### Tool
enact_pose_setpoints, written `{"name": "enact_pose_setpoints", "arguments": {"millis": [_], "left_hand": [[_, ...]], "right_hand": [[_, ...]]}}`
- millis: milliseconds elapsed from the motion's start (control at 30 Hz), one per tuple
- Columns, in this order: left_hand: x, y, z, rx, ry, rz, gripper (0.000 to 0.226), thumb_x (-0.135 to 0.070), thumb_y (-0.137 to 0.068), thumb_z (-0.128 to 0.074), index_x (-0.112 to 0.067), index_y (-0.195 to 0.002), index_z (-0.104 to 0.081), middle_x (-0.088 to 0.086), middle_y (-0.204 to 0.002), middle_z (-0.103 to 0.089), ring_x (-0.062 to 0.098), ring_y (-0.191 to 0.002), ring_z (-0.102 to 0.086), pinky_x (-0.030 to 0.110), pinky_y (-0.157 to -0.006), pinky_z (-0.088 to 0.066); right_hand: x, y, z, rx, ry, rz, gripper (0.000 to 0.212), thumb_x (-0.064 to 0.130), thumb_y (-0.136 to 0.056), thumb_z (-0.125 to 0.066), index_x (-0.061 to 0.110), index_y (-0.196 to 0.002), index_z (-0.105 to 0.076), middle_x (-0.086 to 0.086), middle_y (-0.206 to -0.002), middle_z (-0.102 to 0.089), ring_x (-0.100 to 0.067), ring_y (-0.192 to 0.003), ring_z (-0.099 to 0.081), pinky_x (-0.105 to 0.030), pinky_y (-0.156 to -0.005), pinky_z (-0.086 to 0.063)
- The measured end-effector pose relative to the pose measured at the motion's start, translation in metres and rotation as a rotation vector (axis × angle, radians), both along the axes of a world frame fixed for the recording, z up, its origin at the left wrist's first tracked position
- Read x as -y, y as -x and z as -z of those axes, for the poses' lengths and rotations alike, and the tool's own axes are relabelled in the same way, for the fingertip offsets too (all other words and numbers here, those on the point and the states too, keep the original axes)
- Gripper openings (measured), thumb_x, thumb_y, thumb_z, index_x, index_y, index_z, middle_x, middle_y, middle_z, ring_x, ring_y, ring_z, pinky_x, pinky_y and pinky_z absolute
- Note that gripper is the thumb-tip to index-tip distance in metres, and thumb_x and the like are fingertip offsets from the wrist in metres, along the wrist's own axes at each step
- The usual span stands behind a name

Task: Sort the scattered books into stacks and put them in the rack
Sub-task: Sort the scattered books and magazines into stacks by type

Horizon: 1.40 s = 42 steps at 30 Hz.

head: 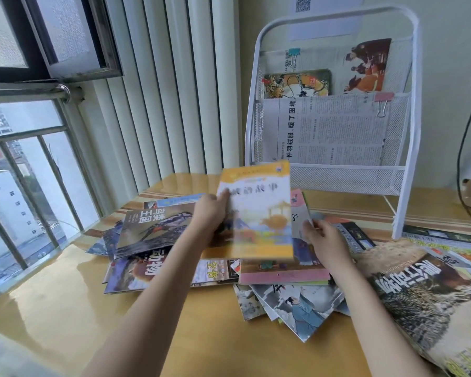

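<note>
While most books (158, 257) lie scattered on the table (65, 322), the left hand (210, 213) pinches a yellow book (259, 213); the right hand (324, 240) rests loosely curled on a pile; the far rack (337, 172) awaits stacks.

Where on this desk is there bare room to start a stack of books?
Bare wood lies near the front edge of the desk, between the forearms, and front left beside the window. A strip under the white rack is also free. The middle, with the scattered books, and the right side are crowded.
</note>
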<state>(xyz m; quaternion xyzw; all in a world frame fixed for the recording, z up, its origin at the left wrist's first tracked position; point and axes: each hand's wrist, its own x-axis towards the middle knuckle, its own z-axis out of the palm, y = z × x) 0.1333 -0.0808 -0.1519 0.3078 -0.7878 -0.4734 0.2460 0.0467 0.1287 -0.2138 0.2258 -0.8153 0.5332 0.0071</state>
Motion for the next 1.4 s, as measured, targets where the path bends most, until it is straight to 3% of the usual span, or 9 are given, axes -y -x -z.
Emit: {"name": "enact_pose_setpoints", "arguments": {"millis": [100, 200, 333, 467, 600, 800, 967, 1067, 1400], "left_hand": [[-0.030, 0.007, 0.026, 0.111, 0.130, 0.030, 0.037, -0.032, -0.096, -0.048, 0.003, -0.104, -0.057, 0.022, -0.108, -0.062, 0.035, -0.101, -0.058, 0.034, -0.076, -0.042], [-0.049, 0.013, 0.050, 0.121, 0.118, 0.043, 0.041, -0.029, -0.096, -0.048, 0.005, -0.120, -0.048, 0.022, -0.124, -0.052, 0.035, -0.118, -0.047, 0.034, -0.094, -0.036], [-0.057, 0.022, 0.063, 0.089, 0.212, 0.109, 0.046, -0.022, -0.091, -0.054, -0.006, -0.133, -0.041, 0.019, -0.132, -0.044, 0.032, -0.127, -0.035, 0.033, -0.103, -0.025], [-0.053, 0.019, 0.063, -0.148, -0.057, 0.121, 0.064, -0.037, -0.080, -0.061, -0.016, -0.136, -0.037, 0.007, -0.131, -0.047, 0.030, -0.123, -0.046, 0.048, -0.105, -0.037], [-0.045, 0.017, 0.056, -0.302, -0.312, 0.170, 0.036, -0.028, -0.100, -0.041, -0.012, -0.132, -0.044, 0.003, -0.125, -0.052, 0.013, -0.110, -0.052, 0.029, -0.092, -0.044], [-0.034, 0.073, 0.056, 0.159, 0.344, 0.327, 0.044, -0.007, -0.094, -0.044, 0.000, -0.137, -0.037, 0.020, -0.138, -0.046, 0.034, -0.126, -0.044, 0.038, -0.099, -0.038], [-0.044, 0.111, 0.073, 0.539, 0.638, 0.536, 0.055, -0.045, -0.098, -0.032, -0.017, -0.146, -0.030, 0.012, -0.149, -0.036, 0.032, -0.137, -0.033, 0.050, -0.113, -0.018], [-0.046, 0.110, 0.074, 0.554, 0.735, 0.567, 0.059, -0.052, -0.098, -0.021, -0.027, -0.151, -0.015, 0.006, -0.158, -0.018, 0.028, -0.144, -0.018, 0.048, -0.116, -0.010], [-0.056, 0.060, 0.077, 0.459, 0.742, 0.661, 0.085, -0.060, -0.075, -0.008, -0.024, -0.150, -0.024, 0.002, -0.157, -0.024, 0.026, -0.143, -0.024, 0.040, -0.115, -0.021]], "right_hand": [[0.000, 0.000, -0.003, 0.057, 0.003, 0.084, 0.045, 0.035, -0.099, -0.040, -0.004, -0.103, -0.060, -0.026, -0.096, -0.062, -0.027, -0.081, -0.056, -0.035, -0.069, -0.039], [-0.001, -0.004, -0.011, 0.187, 0.073, 0.124, 0.055, 0.048, -0.099, -0.031, 0.006, -0.121, -0.059, -0.015, -0.120, -0.061, -0.030, -0.112, -0.054, -0.035, -0.090, -0.040], [-0.004, -0.009, -0.022, 0.286, 0.198, -0.053, 0.021, 0.043, -0.091, -0.055, 0.023, -0.086, -0.062, 0.010, -0.089, -0.062, -0.012, -0.084, -0.056, -0.029, -0.070, -0.040], [-0.007, -0.009, -0.019, 0.265, 0.294, -0.089, 0.008, 0.022, -0.088, -0.064, 0.019, -0.096, -0.065, 0.004, -0.099, -0.069, -0.007, -0.087, -0.063, -0.020, -0.064, -0.045], [-0.019, -0.004, -0.025, 0.347, 0.466, 0.025, 0.005, 0.024, -0.088, -0.064, 0.026, -0.086, -0.061, 0.015, -0.089, -0.063, -0.002, -0.082, -0.056, -0.026, -0.071, -0.041], [-0.046, 0.018, -0.017, 0.412, 0.430, 0.178, 0.005, 0.017, -0.088, -0.063, 0.019, -0.086, -0.058, 0.006, -0.092, -0.057, -0.016, -0.100, -0.048, -0.030, -0.084, -0.029], [-0.068, 0.033, -0.017, 0.464, 0.361, 0.249, 0.039, 0.018, -0.085, -0.067, 0.006, -0.120, -0.052, -0.004, -0.123, -0.053, -0.023, -0.116, -0.045, -0.033, -0.090, -0.030], [-0.078, 0.038, -0.017, 0.487, 0.280, 0.293, 0.054, 0.023, -0.085, -0.067, 0.001, -0.130, -0.048, -0.008, -0.137, -0.045, -0.024, -0.128, -0.041, -0.032, -0.087, -0.027], [-0.083, 0.021, -0.029, 0.457, 0.219, 0.099, 0.047, 0.033, -0.080, -0.067, 0.010, -0.121, -0.060, 0.000, -0.121, -0.056, -0.015, -0.119, -0.044, -0.031, -0.092, -0.025]]}}
